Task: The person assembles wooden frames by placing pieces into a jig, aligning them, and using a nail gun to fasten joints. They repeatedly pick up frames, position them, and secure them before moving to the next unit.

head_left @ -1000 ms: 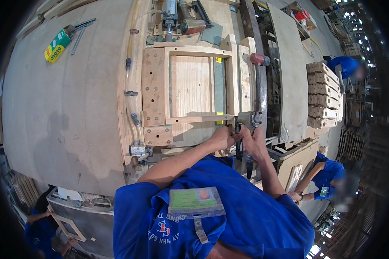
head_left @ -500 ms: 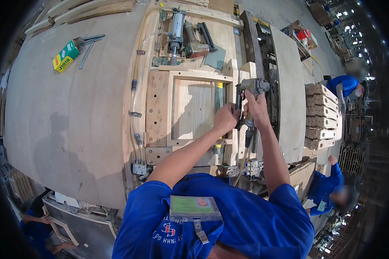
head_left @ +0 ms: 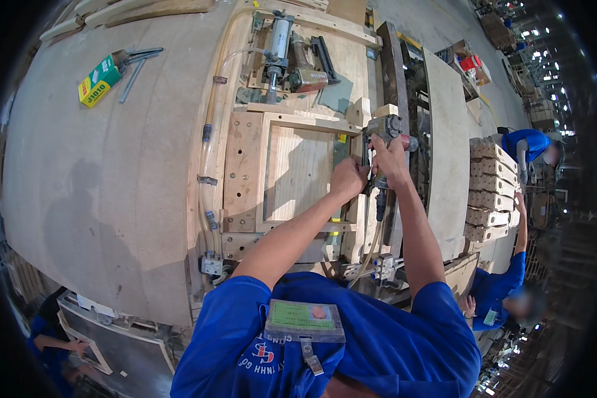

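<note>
Head view is showing a broad pale tabletop point(head_left: 113, 219) spreading along the left. Beside it, a wooden jig point(head_left: 239, 172) is running ahead of the person, and a rectangular wooden frame point(head_left: 312, 124) is lying flat within it. Past the far rail, a silver air cylinder point(head_left: 280, 41) is lying beside a second nail gun point(head_left: 308, 78). At the frame's right side, a nail gun point(head_left: 383, 126) is being held; whether it is touching the wood, I cannot tell. The right hand point(head_left: 391, 161) is grasping its handle, fingers wrapping around. The left hand point(head_left: 349, 179) is curling its fingers beside the black magazine point(head_left: 365, 142); whether they are gripping, I cannot tell.
</note>
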`<state>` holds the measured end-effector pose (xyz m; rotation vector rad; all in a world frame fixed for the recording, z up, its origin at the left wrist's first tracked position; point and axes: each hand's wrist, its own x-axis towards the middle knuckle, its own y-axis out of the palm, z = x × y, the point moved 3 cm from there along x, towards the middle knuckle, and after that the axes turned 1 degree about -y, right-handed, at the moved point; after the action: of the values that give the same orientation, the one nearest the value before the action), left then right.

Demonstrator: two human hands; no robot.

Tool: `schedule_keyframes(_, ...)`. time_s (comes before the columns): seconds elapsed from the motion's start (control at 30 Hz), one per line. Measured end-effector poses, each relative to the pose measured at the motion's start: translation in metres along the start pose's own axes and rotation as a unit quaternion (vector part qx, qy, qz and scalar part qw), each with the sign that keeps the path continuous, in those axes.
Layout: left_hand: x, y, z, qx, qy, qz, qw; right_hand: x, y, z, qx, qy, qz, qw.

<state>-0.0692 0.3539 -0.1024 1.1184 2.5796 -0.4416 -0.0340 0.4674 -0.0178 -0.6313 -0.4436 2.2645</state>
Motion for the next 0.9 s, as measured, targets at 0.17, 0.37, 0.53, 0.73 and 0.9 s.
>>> schedule_keyframes(0.17,0.001,0.003,-0.001,-0.009,-0.020,-0.013,1.000,-0.002,-0.002,0.006,-0.032,-0.023,0.042,0.998)
schedule_keyframes(0.37,-0.016,-0.038,0.001,-0.116,-0.007,-0.111,0.987,-0.007,0.029,0.047,-0.095,-0.096,0.179,0.974)
schedule_keyframes(0.53,-0.013,-0.084,0.008,-0.171,-0.012,-0.196,0.966,0.006,0.089,0.091,-0.231,-0.330,0.221,0.888)
schedule_keyframes(0.73,0.012,-0.123,0.013,-0.214,-0.028,-0.224,0.951,0.022,0.140,0.130,-0.257,-0.300,0.327,0.859)
schedule_keyframes(0.9,0.027,-0.120,0.029,-0.221,-0.038,-0.227,0.948,0.037,0.153,0.129,-0.278,-0.411,0.322,0.806)
